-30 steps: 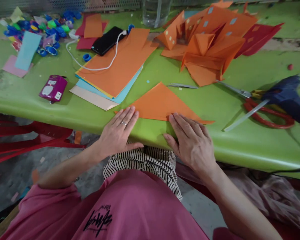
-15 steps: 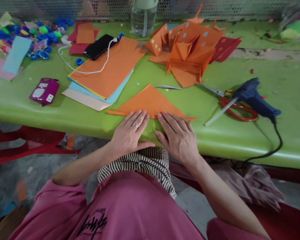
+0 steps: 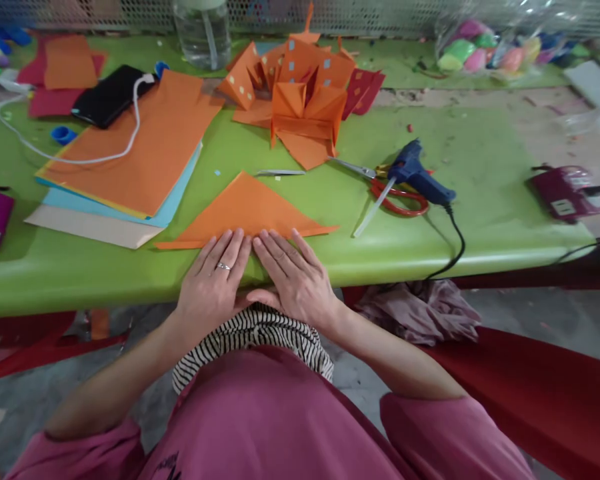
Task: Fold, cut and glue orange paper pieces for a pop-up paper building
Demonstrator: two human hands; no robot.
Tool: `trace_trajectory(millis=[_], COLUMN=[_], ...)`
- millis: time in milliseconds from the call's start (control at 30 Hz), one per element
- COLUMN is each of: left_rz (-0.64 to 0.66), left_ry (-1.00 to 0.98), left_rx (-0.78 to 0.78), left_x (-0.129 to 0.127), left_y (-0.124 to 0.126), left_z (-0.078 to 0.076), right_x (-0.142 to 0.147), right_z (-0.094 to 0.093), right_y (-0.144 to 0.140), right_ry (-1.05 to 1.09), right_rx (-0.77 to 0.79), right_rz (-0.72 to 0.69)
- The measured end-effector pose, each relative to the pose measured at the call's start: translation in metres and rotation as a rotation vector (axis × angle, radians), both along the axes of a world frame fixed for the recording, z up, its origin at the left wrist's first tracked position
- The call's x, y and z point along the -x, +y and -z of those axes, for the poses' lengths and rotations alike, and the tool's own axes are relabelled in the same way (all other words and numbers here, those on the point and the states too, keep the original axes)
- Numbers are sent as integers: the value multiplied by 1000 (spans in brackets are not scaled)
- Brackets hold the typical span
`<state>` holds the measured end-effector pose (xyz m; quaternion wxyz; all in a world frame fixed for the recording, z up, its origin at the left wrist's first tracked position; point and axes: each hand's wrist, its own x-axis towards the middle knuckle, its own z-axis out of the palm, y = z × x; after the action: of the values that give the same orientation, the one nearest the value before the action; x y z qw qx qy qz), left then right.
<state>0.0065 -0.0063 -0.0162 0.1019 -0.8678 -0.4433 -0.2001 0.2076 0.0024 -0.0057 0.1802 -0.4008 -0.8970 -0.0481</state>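
Note:
A folded orange paper triangle (image 3: pixel 247 207) lies on the green table near its front edge, with its peak away from me. My left hand (image 3: pixel 213 273), with a ring on one finger, rests with stretched fingertips on the paper's near folded strip. Close beside it, my right hand (image 3: pixel 297 277) lies flat too, fingers extended along the same strip. Both hands are open and hold nothing. Just beyond the triangle are tweezers (image 3: pixel 281 173). The fingers hide the middle of the near edge.
Left of the triangle is a stack of coloured paper (image 3: pixel 130 147) with a black phone (image 3: pixel 113 95) and white cable. Folded orange paper shapes (image 3: pixel 307 100) stand at the back. Red-handled scissors (image 3: pixel 405 205) and a blue glue gun (image 3: pixel 420 175) with its cord lie to the right.
The view has swung right, so the table's things sit further left. My hands have come closer together at the middle of the folded edge, still flat on the paper.

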Motion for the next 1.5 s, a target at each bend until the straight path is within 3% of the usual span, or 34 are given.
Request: trace_trajectory(millis=[333,567,700,833,967,1233,1500], left_rz=[21,3,14,2,38,21,-32], left_ry=[-13,-19,-16,-22,11,-82,-24], left_rx=[32,35,6,-27,-75,-67,-140], left_x=[0,0,-1,-9,-14,9,3], left_y=[0,0,2,-2,-11,-5,4], left_z=[-3,-2,-1,-1,-6,-19,-23], right_x=[-65,-66,-60,-46,-34,-28,-24], right_z=[-8,-1,-7,-13,-6,-1,-7], right_y=[-2,-8,-8,-4,-2,9,19], right_ry=[-108,-82,-104,-92,-38,205,103], right_rx=[-3,-67,-110,-105,-112,-135,-284], right_rz=[167,235,292,169,-1,-5,-32])
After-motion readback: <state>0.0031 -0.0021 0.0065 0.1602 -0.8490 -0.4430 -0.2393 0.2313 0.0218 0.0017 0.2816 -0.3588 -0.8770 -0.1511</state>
